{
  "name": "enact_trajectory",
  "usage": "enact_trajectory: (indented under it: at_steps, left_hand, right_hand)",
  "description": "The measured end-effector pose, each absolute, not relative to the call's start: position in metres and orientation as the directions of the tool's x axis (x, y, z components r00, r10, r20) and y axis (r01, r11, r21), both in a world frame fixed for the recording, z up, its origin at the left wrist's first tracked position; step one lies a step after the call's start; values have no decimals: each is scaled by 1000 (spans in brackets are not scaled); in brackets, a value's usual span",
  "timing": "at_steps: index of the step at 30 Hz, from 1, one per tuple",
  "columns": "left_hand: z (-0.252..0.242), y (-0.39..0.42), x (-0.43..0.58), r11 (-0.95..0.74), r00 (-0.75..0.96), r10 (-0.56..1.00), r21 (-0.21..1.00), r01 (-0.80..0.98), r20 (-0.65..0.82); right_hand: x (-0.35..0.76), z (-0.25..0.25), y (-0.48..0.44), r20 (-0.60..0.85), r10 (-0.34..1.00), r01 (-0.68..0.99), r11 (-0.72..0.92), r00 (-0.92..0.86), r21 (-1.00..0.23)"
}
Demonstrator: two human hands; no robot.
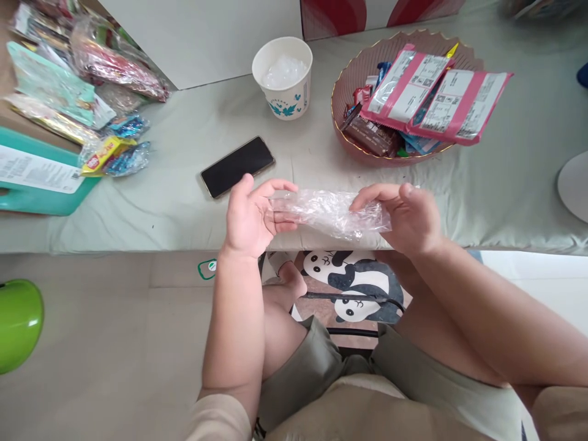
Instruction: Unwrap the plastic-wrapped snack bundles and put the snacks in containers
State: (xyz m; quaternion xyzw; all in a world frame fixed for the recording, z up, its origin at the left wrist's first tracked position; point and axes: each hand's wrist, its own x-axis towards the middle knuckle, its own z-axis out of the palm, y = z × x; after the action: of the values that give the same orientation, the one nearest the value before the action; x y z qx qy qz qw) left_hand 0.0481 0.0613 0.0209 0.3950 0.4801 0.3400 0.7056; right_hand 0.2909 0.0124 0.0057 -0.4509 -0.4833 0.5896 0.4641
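Observation:
A crinkled clear plastic bag [331, 211] is stretched sideways between my two hands, just above the table's front edge. My left hand [248, 217] has its fingers curved at the bag's left end, and some of them show through the film. At the other end, my right hand [411, 217] grips the bag, its index finger lying over the plastic and the thumb raised. What the bag holds, if anything, cannot be made out. Behind my left hand lies a black phone [237, 166]. A white paper cup [289, 101] with crumpled clear plastic inside stands farther back.
A pink ribbed bowl [344, 138] heaped with wrapped snacks and pink-white packets [397, 82] stands back right. Packaged snacks [105, 67] and a teal container [41, 199] are on the left. A green rounded object [18, 324] is at lower left; a panda-printed surface [362, 278] shows below the table.

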Motion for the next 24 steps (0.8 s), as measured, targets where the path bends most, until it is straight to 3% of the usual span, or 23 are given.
enact_trajectory:
  at_steps: [4, 6, 9, 12, 14, 16, 18, 20, 22, 24]
  left_hand:
    - [15, 58, 47, 287, 271, 924, 958, -29, -269]
    - [14, 56, 46, 187, 280, 942, 982, 16, -184]
    - [16, 52, 44, 79, 352, 931, 995, 61, -95]
    - [15, 48, 43, -6, 468, 882, 993, 116, -50]
    - [12, 47, 46, -96, 484, 875, 981, 168, 3]
    - [10, 48, 51, -248, 357, 922, 935, 254, 148]
    - [11, 49, 59, -423, 158, 906, 820, 386, 392]
    - [16, 47, 67, -551, 153, 820, 689, 471, 551]
    - [23, 43, 73, -619, 360, 785, 644, 449, 504]
    - [26, 38, 76, -552, 543, 786, 730, 403, 296]
  right_hand:
    - [291, 3, 9, -57, 991, 317, -17, -118, -948]
    - [292, 3, 7, -25, 992, 320, 17, -125, -947]
    - [296, 11, 5, 9, 994, 120, 22, -108, -993]
    - [295, 22, 3, -62, 982, 12, -61, -176, -998]
    - [290, 28, 2, -209, 904, 124, -174, -374, -977]
    - [284, 29, 0, -366, 791, 300, -241, -491, -923]
    - [279, 26, -1, -451, 759, 400, -273, -470, -875]
    - [277, 24, -2, -461, 790, 410, -294, -404, -863]
    - [278, 22, -2, -421, 822, 382, -273, -384, -883]
    - [280, 22, -2, -311, 862, 321, -187, -399, -929]
